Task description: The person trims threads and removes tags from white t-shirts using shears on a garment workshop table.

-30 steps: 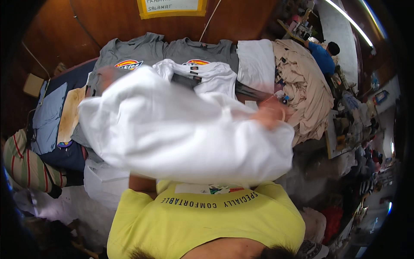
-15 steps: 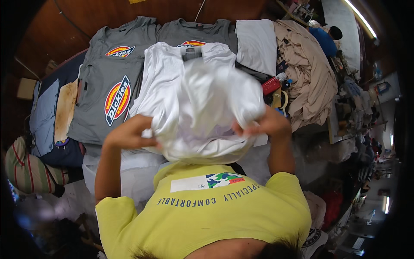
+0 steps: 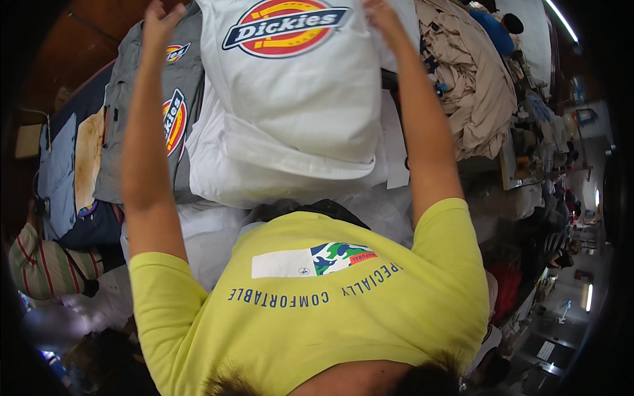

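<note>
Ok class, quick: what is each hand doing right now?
Left hand: open, fingers spread, holding nothing, beside the grey shirt.
Right hand: on the white shirt; grip unclear.

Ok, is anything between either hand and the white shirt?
Nothing visible. The right hand is already on the white shirt at its upper right edge. The left hand is raised beside its upper left corner; whether it touches is unclear.

A white T-shirt with a red, yellow and blue oval emblem fills twelve o'clock, the left hand at eleven beside its edge, the right hand at one touching it, grey shirts at ten, beige cloth at two.
</note>
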`<state>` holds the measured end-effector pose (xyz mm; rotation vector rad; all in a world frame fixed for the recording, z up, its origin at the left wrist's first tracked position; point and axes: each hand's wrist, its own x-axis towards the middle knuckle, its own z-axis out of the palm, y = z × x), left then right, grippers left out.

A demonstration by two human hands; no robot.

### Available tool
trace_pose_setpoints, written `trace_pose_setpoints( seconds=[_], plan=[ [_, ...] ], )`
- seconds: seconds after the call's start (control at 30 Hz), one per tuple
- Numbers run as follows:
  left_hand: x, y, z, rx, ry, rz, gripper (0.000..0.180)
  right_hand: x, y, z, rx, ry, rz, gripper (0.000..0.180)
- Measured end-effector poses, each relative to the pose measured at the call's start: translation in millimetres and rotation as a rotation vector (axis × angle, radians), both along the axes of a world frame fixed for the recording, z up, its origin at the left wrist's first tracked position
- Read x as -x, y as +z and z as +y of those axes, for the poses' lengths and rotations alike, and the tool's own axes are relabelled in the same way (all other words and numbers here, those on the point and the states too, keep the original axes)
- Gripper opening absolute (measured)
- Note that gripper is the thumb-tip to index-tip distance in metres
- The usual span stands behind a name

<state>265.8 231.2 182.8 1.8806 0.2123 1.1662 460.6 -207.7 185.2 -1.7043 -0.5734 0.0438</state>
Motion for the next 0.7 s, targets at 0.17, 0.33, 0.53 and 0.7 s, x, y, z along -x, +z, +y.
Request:
trace_pose_setpoints(
  seconds=[0.17,0.33,0.53,0.7],
  plan=[
    [99,-152,-124,-0.391,-0.451,0.477,0.029,117,-148,-16,0.279,-0.137,-0.483,0.026],
    [196,-143,-134,-0.144,-0.453,0.61,0.039,227,-149,-98,0.436,0.325,-0.144,0.026],
    [188,-143,-125,-0.34,-0.463,0.654,0.025,229,-145,-123,0.705,0.354,-0.388,0.024],
    [162,-90,-90,0.373,-0.436,0.389,0.018,182,-86,-116,0.169,-0.028,0.013,0.017]
  ],
)
